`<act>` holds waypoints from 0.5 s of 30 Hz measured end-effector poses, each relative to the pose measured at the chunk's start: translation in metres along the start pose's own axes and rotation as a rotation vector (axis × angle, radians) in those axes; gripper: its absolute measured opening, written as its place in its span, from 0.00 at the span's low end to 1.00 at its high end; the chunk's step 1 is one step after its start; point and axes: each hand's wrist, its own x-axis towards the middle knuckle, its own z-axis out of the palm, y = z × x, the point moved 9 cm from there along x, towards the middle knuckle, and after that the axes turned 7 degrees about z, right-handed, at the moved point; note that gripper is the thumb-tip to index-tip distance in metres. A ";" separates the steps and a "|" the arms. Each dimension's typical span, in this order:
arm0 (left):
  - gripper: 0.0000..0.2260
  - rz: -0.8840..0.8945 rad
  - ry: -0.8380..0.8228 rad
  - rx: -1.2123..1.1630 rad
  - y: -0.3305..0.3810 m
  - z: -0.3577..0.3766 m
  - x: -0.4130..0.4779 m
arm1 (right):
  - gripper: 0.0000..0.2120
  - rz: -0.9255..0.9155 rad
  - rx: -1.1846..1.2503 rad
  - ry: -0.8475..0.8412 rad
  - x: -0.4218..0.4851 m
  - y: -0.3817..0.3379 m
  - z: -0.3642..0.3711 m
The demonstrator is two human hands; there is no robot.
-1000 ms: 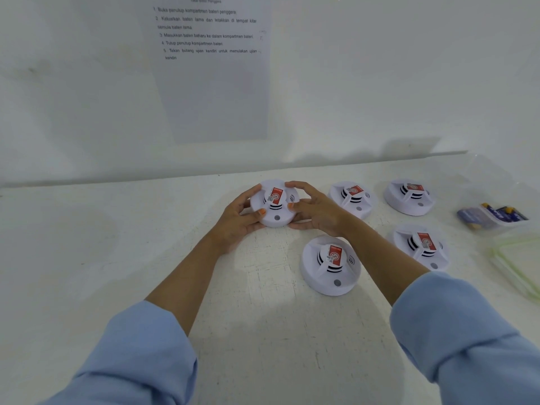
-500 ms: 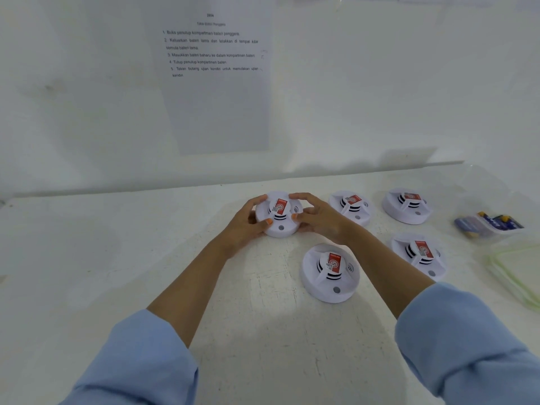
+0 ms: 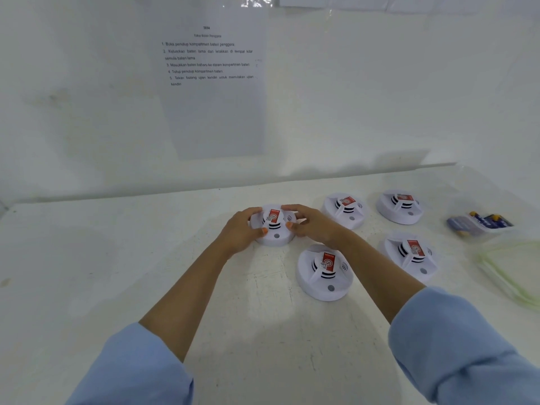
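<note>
A round white smoke detector (image 3: 274,229) with a red label on top sits on the white table (image 3: 117,258), near its middle. My left hand (image 3: 241,232) grips its left rim, fingers curled over the far edge and thumb on the near side. My right hand (image 3: 314,226) grips its right rim the same way. Both forearms reach out from light blue sleeves.
Several more white detectors lie to the right: one close by (image 3: 324,273), two further back (image 3: 344,209) (image 3: 400,206), one at right (image 3: 410,255). A clear box of batteries (image 3: 479,223) and a clear greenish tray (image 3: 514,273) sit at the right edge. An instruction sheet (image 3: 213,83) hangs on the wall.
My view has tilted up a little, so everything sits lower in frame. Both hands have stayed on the same detector, with only a slight shift of the fingers.
</note>
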 end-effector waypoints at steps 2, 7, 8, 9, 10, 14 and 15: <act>0.25 -0.015 -0.013 0.028 0.001 0.000 -0.001 | 0.22 -0.016 -0.063 0.001 0.001 -0.002 0.001; 0.27 0.022 -0.042 0.112 0.015 0.000 -0.005 | 0.22 -0.021 -0.119 0.088 -0.004 -0.014 -0.013; 0.27 0.042 -0.026 0.155 0.019 -0.002 -0.004 | 0.21 -0.036 -0.163 0.123 -0.007 -0.016 -0.019; 0.26 0.067 -0.016 0.210 0.025 -0.003 -0.001 | 0.20 -0.050 -0.202 0.147 -0.009 -0.018 -0.023; 0.25 0.092 -0.014 0.266 0.033 -0.003 -0.001 | 0.20 -0.060 -0.237 0.164 -0.011 -0.019 -0.027; 0.23 0.178 -0.020 0.466 0.074 0.003 0.002 | 0.18 -0.073 -0.330 0.200 -0.017 -0.020 -0.041; 0.23 0.190 -0.024 0.509 0.083 0.006 0.003 | 0.19 -0.084 -0.359 0.204 -0.020 -0.021 -0.045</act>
